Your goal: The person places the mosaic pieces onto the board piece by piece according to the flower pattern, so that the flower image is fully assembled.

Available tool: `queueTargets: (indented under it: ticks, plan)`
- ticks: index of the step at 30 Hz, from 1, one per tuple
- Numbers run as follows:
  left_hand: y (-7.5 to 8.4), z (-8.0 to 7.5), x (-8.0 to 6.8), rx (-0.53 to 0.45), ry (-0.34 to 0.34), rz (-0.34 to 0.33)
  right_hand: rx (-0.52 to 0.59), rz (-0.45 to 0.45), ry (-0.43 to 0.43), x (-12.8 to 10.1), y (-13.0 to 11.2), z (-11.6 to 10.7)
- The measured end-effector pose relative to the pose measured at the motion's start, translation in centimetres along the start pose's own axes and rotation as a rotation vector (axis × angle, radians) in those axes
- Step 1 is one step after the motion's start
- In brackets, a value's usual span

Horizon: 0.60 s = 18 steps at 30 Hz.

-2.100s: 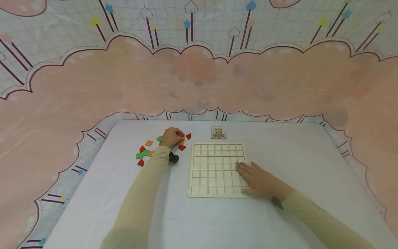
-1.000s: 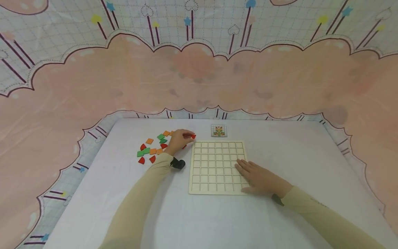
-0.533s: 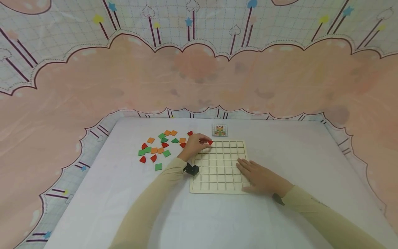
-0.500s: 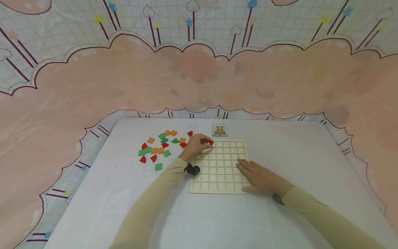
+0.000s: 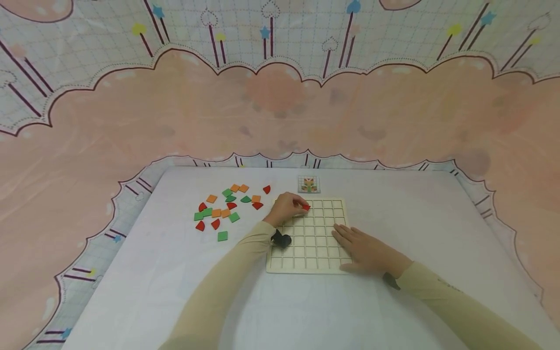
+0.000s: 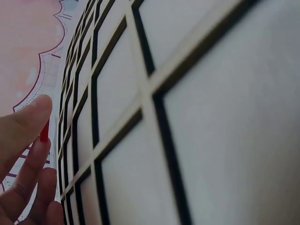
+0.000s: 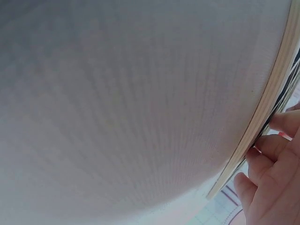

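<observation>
My left hand (image 5: 286, 208) pinches a red quarter-circle tile (image 5: 306, 207) over the upper part of a pale wooden grid board (image 5: 298, 247). In the left wrist view the red tile (image 6: 44, 132) shows between the thumb and a finger, close to the raised grid lines. My right hand (image 5: 365, 250) lies with straight fingers on the board's right edge. The right wrist view shows the fingers (image 7: 274, 147) along the board's wooden rim (image 7: 255, 124). Whether the tile touches the board I cannot tell.
Loose tiles lie left of the board: several orange squares (image 5: 216, 213), green squares (image 5: 222, 236), green leaf shapes (image 5: 246, 199) and red quarter circles (image 5: 200, 226). A small card with a flower pattern (image 5: 308, 184) lies behind the board. A patterned cloth (image 5: 280, 121) hangs beyond the white table (image 5: 415, 209).
My left hand has carried the red tile rightward from the tile pile to above the board, then slightly toward me. The right hand has stayed on the board's edge.
</observation>
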<state>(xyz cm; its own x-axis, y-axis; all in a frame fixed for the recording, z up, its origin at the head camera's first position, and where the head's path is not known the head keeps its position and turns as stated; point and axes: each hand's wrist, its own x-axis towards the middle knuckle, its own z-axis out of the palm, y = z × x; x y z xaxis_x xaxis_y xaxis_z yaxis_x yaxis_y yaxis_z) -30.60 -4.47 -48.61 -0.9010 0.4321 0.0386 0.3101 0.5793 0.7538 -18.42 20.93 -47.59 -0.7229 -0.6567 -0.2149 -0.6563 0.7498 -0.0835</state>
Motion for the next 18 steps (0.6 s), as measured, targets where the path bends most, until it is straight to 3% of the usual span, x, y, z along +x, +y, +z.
queueTargets:
  ticks: [9, 18]
  plan:
    - [0.07, 0.47, 0.31, 0.018, -0.007, -0.042, 0.01, 0.001, 0.008, -0.09, -0.03, 0.09]
    - [-0.39, 0.2, 0.11, -0.045, -0.006, -0.036, 0.013, 0.011, 0.013, -0.05, -0.02, 0.15]
